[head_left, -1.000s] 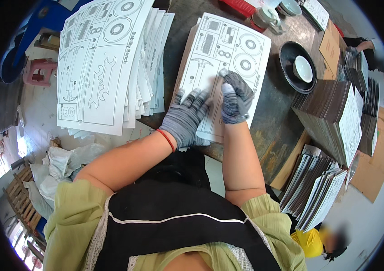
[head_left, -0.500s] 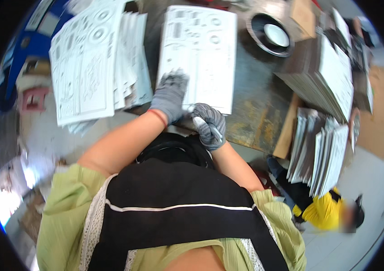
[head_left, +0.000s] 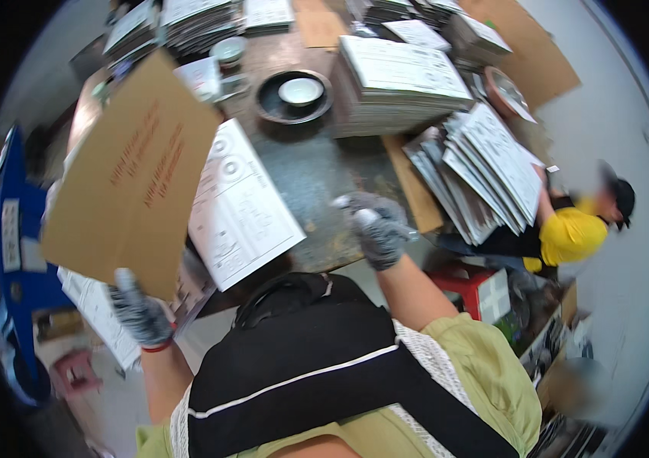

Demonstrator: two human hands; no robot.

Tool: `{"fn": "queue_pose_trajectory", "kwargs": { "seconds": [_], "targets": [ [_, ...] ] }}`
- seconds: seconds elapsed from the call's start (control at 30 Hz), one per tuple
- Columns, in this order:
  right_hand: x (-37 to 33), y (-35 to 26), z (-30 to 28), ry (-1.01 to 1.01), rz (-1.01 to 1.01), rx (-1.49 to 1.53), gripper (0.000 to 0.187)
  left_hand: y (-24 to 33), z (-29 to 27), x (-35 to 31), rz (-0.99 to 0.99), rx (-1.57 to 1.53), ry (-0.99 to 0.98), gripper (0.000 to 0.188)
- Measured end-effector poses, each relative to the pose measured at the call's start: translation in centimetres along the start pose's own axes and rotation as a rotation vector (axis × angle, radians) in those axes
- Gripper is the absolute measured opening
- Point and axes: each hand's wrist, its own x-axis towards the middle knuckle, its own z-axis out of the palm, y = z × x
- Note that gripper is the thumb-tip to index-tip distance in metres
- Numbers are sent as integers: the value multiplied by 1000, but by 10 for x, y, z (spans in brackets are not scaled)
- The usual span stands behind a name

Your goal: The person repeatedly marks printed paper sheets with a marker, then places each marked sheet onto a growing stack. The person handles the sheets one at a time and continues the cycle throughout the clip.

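My left hand (head_left: pixel 140 313), in a grey knitted glove, grips the lower edge of a large brown cardboard sheet (head_left: pixel 130 183). The thumb lies across its face, which carries red print. The sheet is raised and tilted at the left, partly over a white printed sheet (head_left: pixel 244 210) with line drawings on the table. My right hand (head_left: pixel 378 229), gloved too, is curled above the table's front part, away from the sheets. A pale, slim end sticks out beside that palm; what it belongs to is unclear. More printed sheets (head_left: pixel 103 313) show below the cardboard.
On the metal-topped table (head_left: pixel 301 175) a dark bowl (head_left: pixel 267 107) holds a small white bowl (head_left: pixel 301 91). Tall stacks of printed sheets (head_left: pixel 397 99) and leaning bundles (head_left: pixel 485 168) stand at the right. A person in yellow (head_left: pixel 573 235) is beyond them, near a red stool (head_left: pixel 469 290).
My left hand has moved left from the white printed stack and now holds up the brown sheet. My right hand has drawn away to the right. The view has turned, showing more of the table's far side.
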Motion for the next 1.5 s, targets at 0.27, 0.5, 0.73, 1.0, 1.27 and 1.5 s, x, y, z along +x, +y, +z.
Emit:
{"fn": "queue_pose_trajectory", "kwargs": {
  "seconds": [0.27, 0.5, 0.73, 1.0, 1.27, 1.5],
  "targets": [
    [11, 32, 35, -111, 116, -14, 31, 56, -160, -15, 110, 1401, -43, 33],
    [36, 85, 99, -291, 261, -165, 31, 0, -54, -35, 158, 968, -591, 40],
    [70, 175, 150, -241, 392, 378, 23, -143, 42, -15, -297, 1444, -1004, 106],
    [86, 217, 175, -258, 338, 370, 28, -163, 38, -10, -236, 1420, -986, 107],
    [14, 154, 144, -611, 58, -254, 22, -173, 37, -22, -166, 1451, -888, 109],
    [-49, 108, 113, -702, 55, -406, 12, -164, 41, -25, -183, 1561, -949, 113]
  ]
}}
